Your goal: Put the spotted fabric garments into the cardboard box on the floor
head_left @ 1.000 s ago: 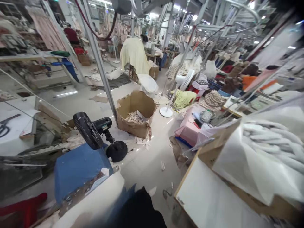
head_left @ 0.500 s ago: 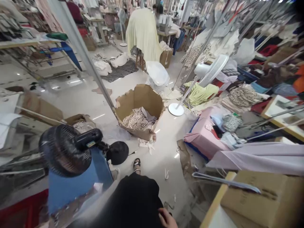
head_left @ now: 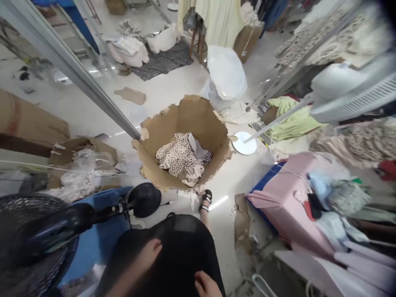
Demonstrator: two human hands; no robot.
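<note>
Black skirt (head_left: 182,247) under left hand (head_left: 150,253) and right hand (head_left: 206,286), grip unclear; cardboard box (head_left: 188,117) ahead.

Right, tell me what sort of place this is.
Probably a garment workshop floor: a torn cardboard box holds spotted fabric, cloth is heaped at right, and a stuffed white sack sits on the floor behind.

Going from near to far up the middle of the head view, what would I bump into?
right hand, black garment on the lap, sandalled foot, torn cardboard box, white plastic bag, pale yellow cloth
</note>
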